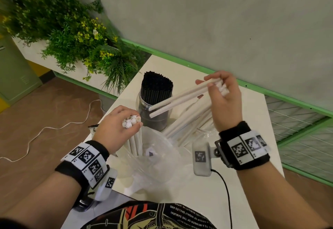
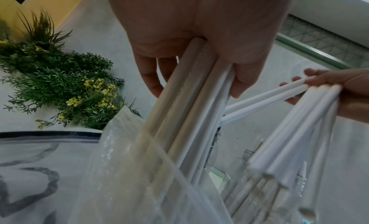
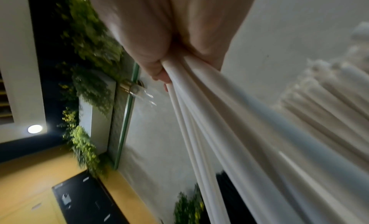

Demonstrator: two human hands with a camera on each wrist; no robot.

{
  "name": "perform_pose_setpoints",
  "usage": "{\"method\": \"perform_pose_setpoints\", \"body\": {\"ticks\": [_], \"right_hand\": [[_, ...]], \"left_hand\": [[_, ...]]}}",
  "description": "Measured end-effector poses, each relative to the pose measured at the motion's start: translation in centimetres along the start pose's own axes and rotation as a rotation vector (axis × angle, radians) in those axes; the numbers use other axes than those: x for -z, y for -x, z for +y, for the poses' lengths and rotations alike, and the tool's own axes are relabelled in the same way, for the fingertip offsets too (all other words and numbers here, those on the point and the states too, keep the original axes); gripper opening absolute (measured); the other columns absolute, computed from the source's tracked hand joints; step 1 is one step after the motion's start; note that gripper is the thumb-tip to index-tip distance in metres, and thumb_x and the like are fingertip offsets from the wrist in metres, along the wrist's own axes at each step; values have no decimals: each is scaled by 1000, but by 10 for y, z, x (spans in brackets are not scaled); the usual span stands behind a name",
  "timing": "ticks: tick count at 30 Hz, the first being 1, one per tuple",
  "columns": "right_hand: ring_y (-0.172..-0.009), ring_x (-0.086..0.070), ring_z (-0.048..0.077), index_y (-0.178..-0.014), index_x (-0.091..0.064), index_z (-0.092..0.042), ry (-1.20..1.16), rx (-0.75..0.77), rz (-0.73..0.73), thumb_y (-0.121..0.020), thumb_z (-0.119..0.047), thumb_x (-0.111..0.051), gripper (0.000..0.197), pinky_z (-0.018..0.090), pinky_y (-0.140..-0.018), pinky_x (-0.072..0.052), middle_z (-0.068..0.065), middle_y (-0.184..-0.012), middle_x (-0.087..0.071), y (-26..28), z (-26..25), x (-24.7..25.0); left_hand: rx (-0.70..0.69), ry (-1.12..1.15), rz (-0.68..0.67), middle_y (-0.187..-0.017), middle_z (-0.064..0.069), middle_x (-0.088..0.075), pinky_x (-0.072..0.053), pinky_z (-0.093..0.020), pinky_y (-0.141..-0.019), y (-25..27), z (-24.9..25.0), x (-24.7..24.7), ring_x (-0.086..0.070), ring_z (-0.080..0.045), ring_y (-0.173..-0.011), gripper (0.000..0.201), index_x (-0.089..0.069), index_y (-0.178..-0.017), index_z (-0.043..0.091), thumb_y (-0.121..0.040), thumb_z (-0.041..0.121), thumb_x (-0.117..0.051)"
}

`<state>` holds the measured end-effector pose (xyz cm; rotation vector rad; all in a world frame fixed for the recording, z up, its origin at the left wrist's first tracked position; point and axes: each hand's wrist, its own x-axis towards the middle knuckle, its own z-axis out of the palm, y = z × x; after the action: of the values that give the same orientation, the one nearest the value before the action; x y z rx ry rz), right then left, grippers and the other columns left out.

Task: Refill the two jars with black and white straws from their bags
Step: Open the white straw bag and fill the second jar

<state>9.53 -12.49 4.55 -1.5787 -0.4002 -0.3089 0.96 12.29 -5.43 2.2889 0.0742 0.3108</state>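
White-straw step: left hand grips a bunch still in the bag; right hand holds white straws fanned. Next, probably gather them, then lower them into the clear jar.

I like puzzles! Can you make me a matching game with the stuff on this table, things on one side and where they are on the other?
Things:
1. black straws
2. left hand
3. right hand
4. plant

Places:
A. gripping white straws that stand in the plastic bag
B. beyond the table's far left corner
C. packed upright in a jar
D. raised, holding white straws that slant down

Pairs: 1-C, 2-A, 3-D, 4-B
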Motion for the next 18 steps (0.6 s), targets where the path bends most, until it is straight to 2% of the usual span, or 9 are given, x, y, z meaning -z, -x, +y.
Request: {"method": "perform_pose_setpoints", "body": {"ticks": [3,6,9,12,15,16,18], "right_hand": [[-96,-69,30,-98,-50,-17,2,91,117,-93,7,-42,26,49,-76,-55,9,-99,-59,-14,-13,22],[-98,-68,32,-99,-48,-17,-28,149,252,-91,8,-42,27,49,-76,-54,8,-98,-57,-23,-21,41],[-99,-68,31,-101,-47,-18,-7,183,338,-90,7,-42,27,47,-80,-55,8,-99,-55,-22,-19,53],[-100,-68,28,-102,-47,-22,82,200,359,-91,6,-41,30,42,-84,-55,5,-100,-55,-15,-13,60],[-98,-67,29,-101,-47,-25,168,213,359,-93,4,-41,31,32,-82,-53,-1,-98,-57,-6,-8,62],[-98,-67,29,-101,-47,-26,185,211,357,-93,4,-42,32,31,-83,-53,-4,-97,-57,-4,-7,62],[-98,-66,28,-100,-48,-30,221,201,354,-92,2,-42,34,36,-87,-52,-10,-93,-60,0,-4,61]], "left_hand": [[0,-2,2,-100,12,-57,-43,-29,-78,-1,1,0,-57,-10,-90,32,-64,-94,35,-73,57,-55],[6,-5,4,-100,12,-57,-39,-26,-76,-1,3,1,-56,-9,-89,22,-61,-92,38,-74,49,-58],[3,-10,1,-100,12,-57,-39,-27,-76,0,3,1,-56,-9,-89,19,-60,-92,40,-75,47,-59],[1,-11,-1,-100,10,-57,-40,-27,-76,-1,4,1,-56,-9,-89,19,-60,-92,39,-75,47,-59],[0,-13,2,-99,10,-57,-40,-27,-76,-1,5,1,-56,-9,-89,18,-60,-92,38,-76,46,-60],[1,-17,3,-99,9,-57,-39,-27,-76,-1,6,1,-56,-9,-89,17,-60,-92,38,-77,44,-62],[5,-23,1,-100,8,-57,-40,-28,-77,0,7,1,-57,-11,-90,15,-60,-93,37,-81,37,-69]]}}
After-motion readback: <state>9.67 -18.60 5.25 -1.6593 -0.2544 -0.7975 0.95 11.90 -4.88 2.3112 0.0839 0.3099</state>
